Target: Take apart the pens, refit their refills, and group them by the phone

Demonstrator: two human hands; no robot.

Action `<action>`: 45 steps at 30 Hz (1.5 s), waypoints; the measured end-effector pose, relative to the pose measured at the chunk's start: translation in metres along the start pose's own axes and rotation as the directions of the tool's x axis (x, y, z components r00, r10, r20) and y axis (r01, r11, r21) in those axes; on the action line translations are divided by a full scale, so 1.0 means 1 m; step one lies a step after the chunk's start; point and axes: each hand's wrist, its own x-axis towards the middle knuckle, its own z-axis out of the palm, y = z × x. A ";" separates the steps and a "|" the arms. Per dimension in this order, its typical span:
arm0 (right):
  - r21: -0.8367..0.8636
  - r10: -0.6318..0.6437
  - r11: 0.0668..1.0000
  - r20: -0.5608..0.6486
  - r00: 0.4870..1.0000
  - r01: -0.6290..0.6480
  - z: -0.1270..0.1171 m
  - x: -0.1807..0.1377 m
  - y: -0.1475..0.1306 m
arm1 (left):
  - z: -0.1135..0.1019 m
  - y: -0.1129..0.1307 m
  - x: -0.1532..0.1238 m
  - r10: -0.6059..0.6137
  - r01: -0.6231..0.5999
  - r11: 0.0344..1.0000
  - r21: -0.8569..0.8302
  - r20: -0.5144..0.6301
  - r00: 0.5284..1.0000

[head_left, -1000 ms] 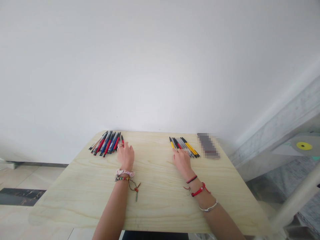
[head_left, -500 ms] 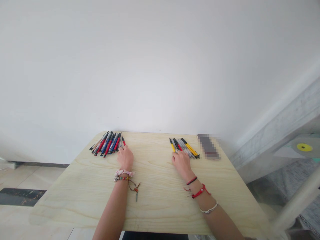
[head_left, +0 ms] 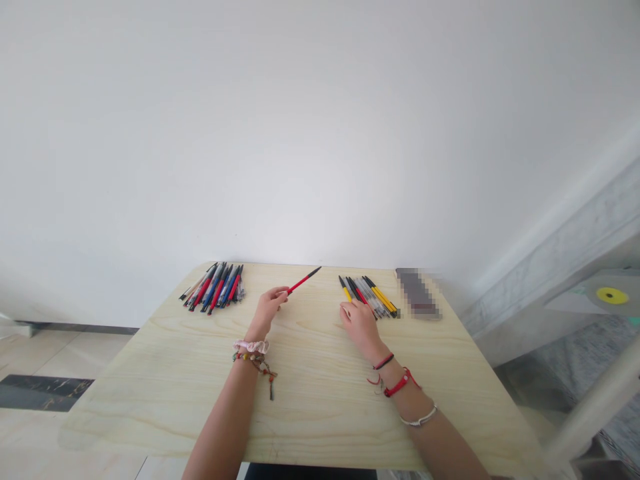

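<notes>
Pinching 1 red pen (head_left: 303, 283) by its near end in the left hand (head_left: 269, 305), thumb and fingertips closed tight on the barrel, nothing else in that grip. Held clear of the pale wooden table (head_left: 310, 400), slanting up and away to the right, dark tip toward the wall, roughly midway between the 2 groups of pens. Left of that hand, near the table's far left corner and apart from the fingers, a fanned pile (head_left: 214, 287) of red, blue and black pens. Resting the right hand (head_left: 359, 321) palm down on the table, fingers loosely spread and gripping nothing, fingertips at the near ends of a second row of pens (head_left: 369, 293) in yellow, black, red and clear; actual contact too fine to tell. Just beside that row on the right, a dark flat object (head_left: 417, 293), blurred beyond identifying. Round the left wrist a pink scrunchie and beaded bracelet; round the right forearm red and black cords and a thin silver bangle.
</notes>
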 end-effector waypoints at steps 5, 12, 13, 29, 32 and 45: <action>0.340 0.156 0.928 0.016 0.988 -0.152 0.000 0.004 0.005 | 0.013 0.004 -0.004 0.154 -0.174 0.983 0.056 0.255 0.955; 0.451 0.315 0.843 0.027 0.949 -0.293 -0.005 0.007 0.009 | 0.023 0.005 -0.005 0.291 -0.346 0.928 0.138 0.312 0.904; 0.459 0.333 0.836 0.012 0.943 -0.301 -0.005 0.007 0.008 | 0.023 0.005 -0.005 0.296 -0.344 0.931 0.123 0.297 0.908; 0.765 0.403 0.537 0.138 0.905 -0.356 -0.005 0.010 0.004 | 0.030 0.019 -0.020 0.360 -0.499 0.836 0.229 0.458 0.813; 0.792 0.422 0.470 0.185 0.887 -0.389 -0.002 0.011 0.005 | 0.034 0.019 -0.021 0.342 -0.537 0.799 0.271 0.529 0.777; 0.125 0.152 0.980 0.041 0.987 -0.156 -0.006 0.005 0.009 | 0.034 0.016 -0.017 0.390 -0.500 0.767 0.402 0.327 0.861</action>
